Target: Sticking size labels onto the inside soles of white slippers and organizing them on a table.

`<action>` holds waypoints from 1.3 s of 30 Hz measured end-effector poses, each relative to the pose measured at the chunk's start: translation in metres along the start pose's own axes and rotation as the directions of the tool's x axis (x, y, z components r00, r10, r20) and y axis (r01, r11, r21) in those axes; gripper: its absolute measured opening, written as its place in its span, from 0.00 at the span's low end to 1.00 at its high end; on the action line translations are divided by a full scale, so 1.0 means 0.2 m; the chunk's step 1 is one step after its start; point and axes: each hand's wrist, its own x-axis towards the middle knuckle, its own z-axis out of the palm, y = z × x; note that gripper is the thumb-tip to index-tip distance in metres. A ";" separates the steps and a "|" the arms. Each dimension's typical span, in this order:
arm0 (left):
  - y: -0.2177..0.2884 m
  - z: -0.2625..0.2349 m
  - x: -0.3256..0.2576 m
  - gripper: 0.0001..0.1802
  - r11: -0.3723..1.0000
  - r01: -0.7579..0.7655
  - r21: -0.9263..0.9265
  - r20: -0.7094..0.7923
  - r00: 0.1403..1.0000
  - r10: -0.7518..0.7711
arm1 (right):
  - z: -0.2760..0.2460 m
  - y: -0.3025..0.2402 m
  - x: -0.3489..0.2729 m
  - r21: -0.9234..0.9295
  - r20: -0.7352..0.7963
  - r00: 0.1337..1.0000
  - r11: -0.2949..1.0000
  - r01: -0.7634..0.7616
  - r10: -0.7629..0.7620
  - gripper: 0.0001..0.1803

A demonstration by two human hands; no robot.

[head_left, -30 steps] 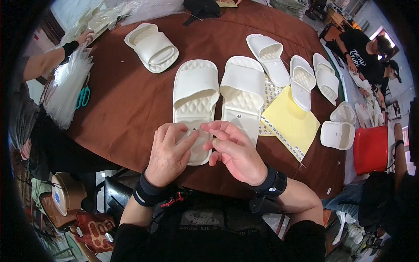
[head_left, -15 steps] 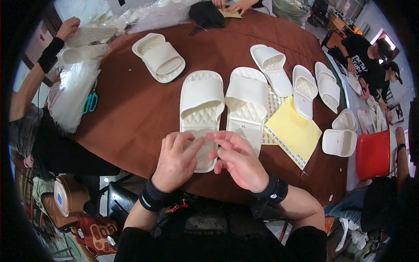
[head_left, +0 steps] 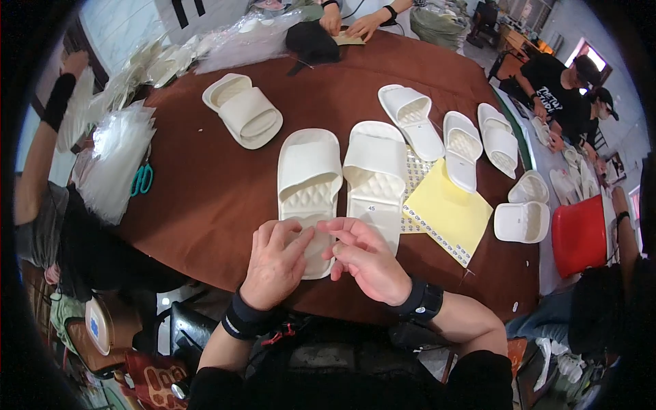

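Note:
Two white slippers lie side by side on the brown-covered table in front of me, toes pointing away. My left hand (head_left: 275, 263) is over the heel of the left slipper (head_left: 309, 160), its fingers bent and spread. Just beside it, my right hand (head_left: 369, 260) hovers between the two heels, index finger stretched toward the left hand and the other fingers loosely curled apart. Whether a tiny thing sticks to the fingertips is too small to tell. The right slipper (head_left: 376, 154) carries a small printed mark on its insole.
Yellow label sheets (head_left: 451, 219) lie right of the pair, among several more white slippers (head_left: 461, 150). Another slipper (head_left: 246, 113) lies far left. Teal scissors (head_left: 142, 179) and clear plastic bags (head_left: 113, 160) are at the left edge. A red stool (head_left: 579, 236) stands right; other people work around.
The view has shifted slightly, so the table's things sit a little lower and further left. Both hands keep nearly the same pose over the slippers. A co-worker's arm at left has moved.

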 end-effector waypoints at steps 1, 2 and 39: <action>0.00 0.00 0.00 0.22 1.000 0.002 0.002 0.000 1.000 -0.002 | 0.00 0.00 0.00 -0.016 0.010 1.000 1.000 0.002 -0.002 0.21; 0.00 0.01 -0.01 0.22 1.000 0.003 0.004 -0.001 1.000 -0.003 | 0.02 -0.01 -0.01 -0.020 0.003 1.000 1.000 0.013 -0.013 0.21; -0.06 0.05 -0.08 0.12 0.954 0.104 -0.281 -0.140 0.979 -0.148 | -0.34 -0.62 0.41 -0.960 0.146 0.965 -0.266 0.086 -0.217 0.44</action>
